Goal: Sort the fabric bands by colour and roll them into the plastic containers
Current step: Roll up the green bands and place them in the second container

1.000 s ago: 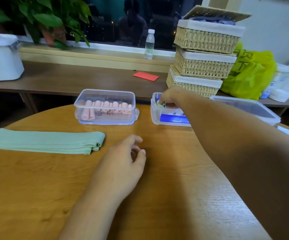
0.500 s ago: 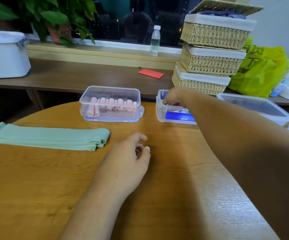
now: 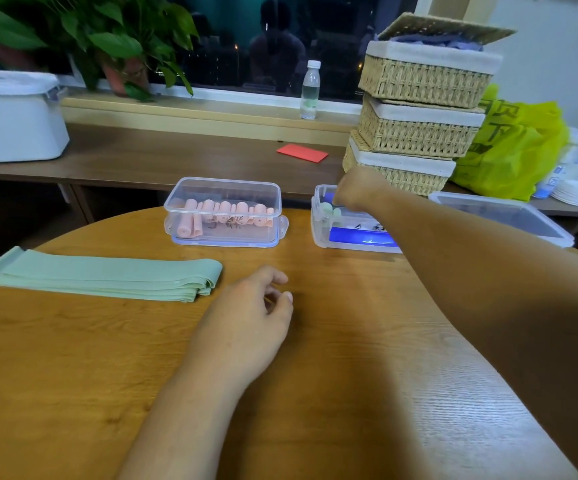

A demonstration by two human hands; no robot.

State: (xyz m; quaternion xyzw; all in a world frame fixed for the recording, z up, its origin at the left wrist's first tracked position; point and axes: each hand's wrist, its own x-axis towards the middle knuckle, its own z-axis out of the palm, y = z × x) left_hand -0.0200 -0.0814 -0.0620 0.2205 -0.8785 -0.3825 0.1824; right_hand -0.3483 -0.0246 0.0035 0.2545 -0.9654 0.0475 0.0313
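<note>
A stack of flat pale green fabric bands (image 3: 100, 279) lies on the round wooden table (image 3: 72, 375) at the left. A clear plastic container (image 3: 223, 212) at the back holds several rolled pink bands (image 3: 226, 216). To its right, a second clear container (image 3: 320, 220) with a blue bottom holds two small green rolls (image 3: 330, 212) at its left end. My right hand (image 3: 358, 187) hangs over that end, fingers pointing down right above the rolls; its fingertips are hidden. My left hand (image 3: 252, 317) rests on the table with loosely curled fingers, holding nothing.
A container lid (image 3: 509, 220) lies at the right of the table. Behind stand three stacked wicker baskets (image 3: 419, 109), a yellow-green bag (image 3: 516, 143), a water bottle (image 3: 310, 90), a red card (image 3: 302, 153), a white box (image 3: 10, 116) and a potted plant (image 3: 107, 39).
My right hand brought a green roll into the right container and now sits slightly higher, with green rolls showing beneath it. My left hand has stayed in place.
</note>
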